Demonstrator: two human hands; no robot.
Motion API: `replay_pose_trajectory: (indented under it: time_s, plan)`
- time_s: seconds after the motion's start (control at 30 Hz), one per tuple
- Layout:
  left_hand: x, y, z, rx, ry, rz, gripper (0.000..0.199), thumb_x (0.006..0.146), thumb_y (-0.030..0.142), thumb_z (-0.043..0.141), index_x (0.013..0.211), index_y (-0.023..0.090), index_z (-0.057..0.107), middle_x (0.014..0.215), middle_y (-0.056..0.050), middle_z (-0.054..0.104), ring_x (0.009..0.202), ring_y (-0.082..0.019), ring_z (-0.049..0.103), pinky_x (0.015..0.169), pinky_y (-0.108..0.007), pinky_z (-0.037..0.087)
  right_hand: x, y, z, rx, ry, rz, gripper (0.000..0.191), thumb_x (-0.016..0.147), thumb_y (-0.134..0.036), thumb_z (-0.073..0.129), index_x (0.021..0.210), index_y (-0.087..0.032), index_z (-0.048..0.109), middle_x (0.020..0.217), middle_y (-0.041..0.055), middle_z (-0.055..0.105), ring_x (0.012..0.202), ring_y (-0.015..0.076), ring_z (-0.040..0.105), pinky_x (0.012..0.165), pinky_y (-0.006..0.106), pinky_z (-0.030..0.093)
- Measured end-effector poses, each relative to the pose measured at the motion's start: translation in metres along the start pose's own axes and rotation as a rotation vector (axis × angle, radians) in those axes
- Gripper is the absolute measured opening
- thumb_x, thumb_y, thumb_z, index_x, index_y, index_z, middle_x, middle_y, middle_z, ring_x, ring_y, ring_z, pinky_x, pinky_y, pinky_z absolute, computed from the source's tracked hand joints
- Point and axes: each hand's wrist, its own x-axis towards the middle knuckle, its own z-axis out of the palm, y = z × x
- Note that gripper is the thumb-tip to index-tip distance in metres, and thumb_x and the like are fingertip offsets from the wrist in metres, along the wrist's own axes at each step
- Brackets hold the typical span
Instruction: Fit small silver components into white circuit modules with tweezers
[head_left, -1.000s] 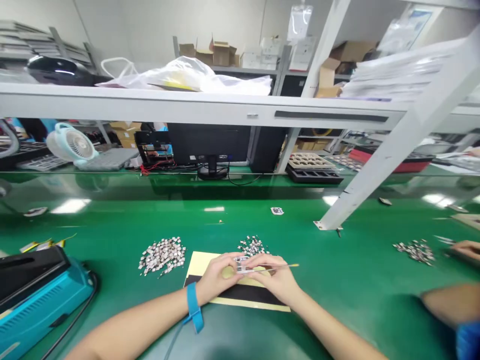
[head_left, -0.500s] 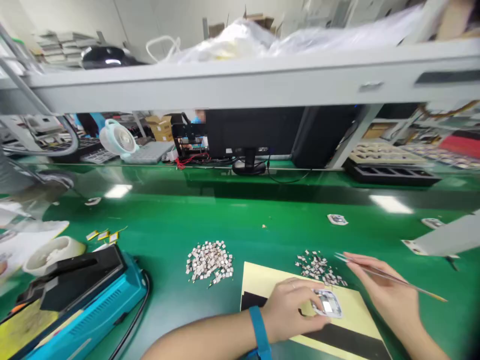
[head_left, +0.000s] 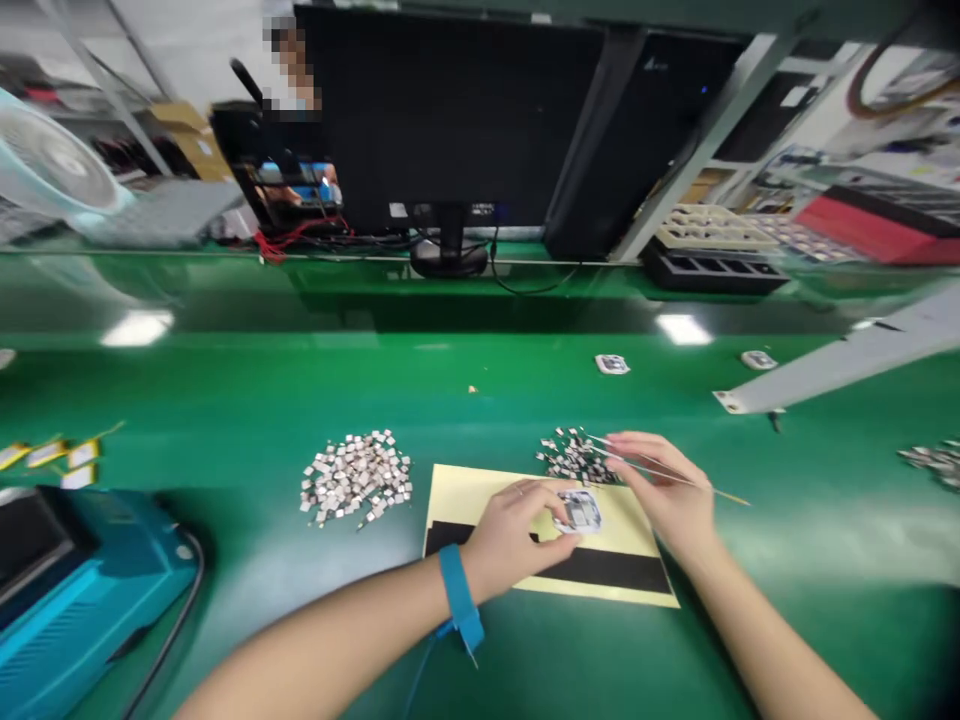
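On a yellow card with a black stripe [head_left: 547, 530], my left hand [head_left: 514, 535] presses its fingertips against a small white-and-silver electronic module [head_left: 579, 512]. My right hand [head_left: 664, 490] pinches long, thin tweezers [head_left: 660, 470], their tips pointing left above a pile of tiny metal-and-white components [head_left: 576, 455] at the card's far edge. The tweezers touch neither the module nor the pile, as far as I can tell. A larger pile of similar components [head_left: 355, 478] lies left of the card.
A blue anti-static wrist strap [head_left: 457, 595] circles my left wrist. A blue machine [head_left: 90, 590] stands at the lower left on the green bench [head_left: 225, 390]. Another component pile [head_left: 934, 462] sits far right, and a white shelf post [head_left: 840, 360] crosses the right side.
The view has tilted down, dropping the shelf out of sight. My hands were close together a second ago, then parted, and now sit nearer again. The other person's hands have left the view.
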Motion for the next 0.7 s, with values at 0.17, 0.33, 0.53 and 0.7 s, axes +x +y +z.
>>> replay_pose_trajectory:
  time_s: [0.17,0.33,0.53,0.7]
  plan:
    - [0.002,0.004,-0.004,-0.013,0.0,-0.082,0.015,0.066,0.014,0.061,0.07,0.018,0.047,0.104,-0.007,0.06,0.094,-0.017,0.057,0.081,-0.03,0.044,-0.01,-0.022,0.004,0.108,-0.039,0.081,0.012,0.07,-0.018,0.062,0.08,-0.02,0.056,0.084,0.004,0.059,0.081,0.0179,0.06,0.072,0.034,0.053]
    - [-0.002,0.006,-0.007,-0.019,-0.041,-0.032,0.012,0.069,0.019,0.061,0.071,0.017,0.049,0.106,-0.01,0.059,0.098,-0.018,0.056,0.081,-0.029,0.045,-0.018,-0.045,-0.005,0.328,-0.326,0.147,0.018,0.064,-0.011,0.068,0.076,-0.02,0.059,0.077,0.0038,0.063,0.078,0.0186,0.061,0.068,0.033,0.054]
    - [-0.003,0.007,-0.007,0.065,-0.071,0.04,0.011,0.069,0.018,0.061,0.07,0.016,0.05,0.104,-0.011,0.059,0.098,-0.017,0.056,0.08,-0.028,0.047,-0.02,-0.042,-0.011,0.379,-0.453,0.156,0.024,0.062,-0.005,0.068,0.078,-0.021,0.061,0.079,0.0018,0.065,0.079,0.0171,0.062,0.072,0.03,0.052]
    - [-0.003,0.005,-0.006,0.141,-0.057,0.162,0.009,0.069,0.015,0.061,0.069,0.016,0.052,0.103,-0.013,0.06,0.095,-0.017,0.056,0.079,-0.028,0.047,-0.025,-0.04,-0.01,0.347,-0.429,0.082,0.024,0.061,-0.005,0.069,0.078,-0.021,0.062,0.078,0.0014,0.066,0.077,0.0169,0.062,0.072,0.03,0.052]
